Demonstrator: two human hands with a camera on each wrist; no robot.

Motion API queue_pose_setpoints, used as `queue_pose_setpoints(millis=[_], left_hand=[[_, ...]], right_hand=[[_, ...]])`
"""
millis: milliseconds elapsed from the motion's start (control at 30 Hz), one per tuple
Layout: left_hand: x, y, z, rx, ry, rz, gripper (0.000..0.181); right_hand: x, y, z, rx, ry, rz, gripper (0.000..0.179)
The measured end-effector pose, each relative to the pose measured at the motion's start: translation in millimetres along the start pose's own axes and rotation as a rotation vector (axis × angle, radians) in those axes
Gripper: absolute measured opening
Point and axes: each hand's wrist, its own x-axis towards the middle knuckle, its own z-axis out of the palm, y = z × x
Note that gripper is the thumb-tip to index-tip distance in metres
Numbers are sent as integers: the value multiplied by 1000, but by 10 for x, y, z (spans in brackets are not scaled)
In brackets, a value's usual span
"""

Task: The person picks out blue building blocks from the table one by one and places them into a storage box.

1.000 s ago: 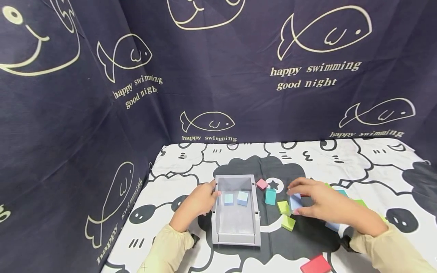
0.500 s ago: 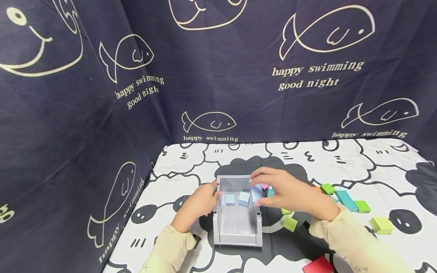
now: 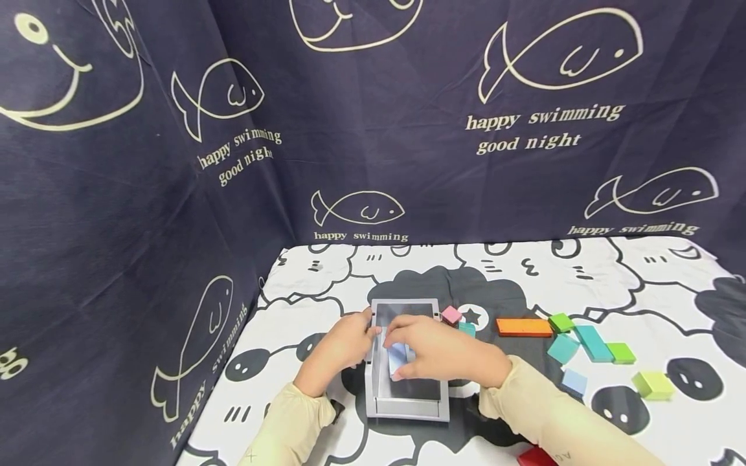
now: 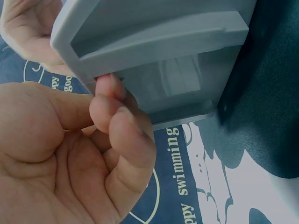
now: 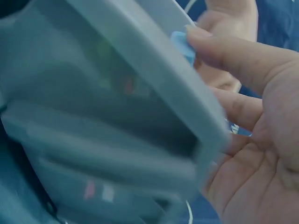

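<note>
A grey open-topped plastic box (image 3: pixel 408 409) stands on the cloth in the middle of the head view. My left hand (image 3: pixel 345 342) grips its left wall, with curled fingers at the edge in the left wrist view. Over the box's inside, my right hand (image 3: pixel 437 349) pinches a light blue rectangular block (image 3: pixel 397 360) between thumb and fingers. In the right wrist view a corner of that block (image 5: pixel 182 45) shows by the thumb, above the box's wall. My right hand hides most of the box's interior.
Right of the box lie a pink block (image 3: pixel 451 315), an orange bar (image 3: pixel 524 327), a teal bar (image 3: pixel 593 343), a light blue block (image 3: pixel 574 382) and several green ones. A red block (image 3: pixel 536 457) sits near the front, partly covered by the right sleeve. Dark fabric hangs behind.
My right hand has carried the light blue block leftward from the pile to over the box. My left hand has kept its grip on the box.
</note>
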Motion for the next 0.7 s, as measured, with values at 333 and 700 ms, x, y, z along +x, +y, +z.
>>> queue_pose_setpoints(millis=[333, 700], left_hand=[[10, -21, 22, -2, 7, 8, 55], [-7, -11, 12, 19, 20, 20, 51]], right_hand=[[155, -40, 273, -76, -134, 28, 30], [196, -70, 361, -143, -177, 57, 24]])
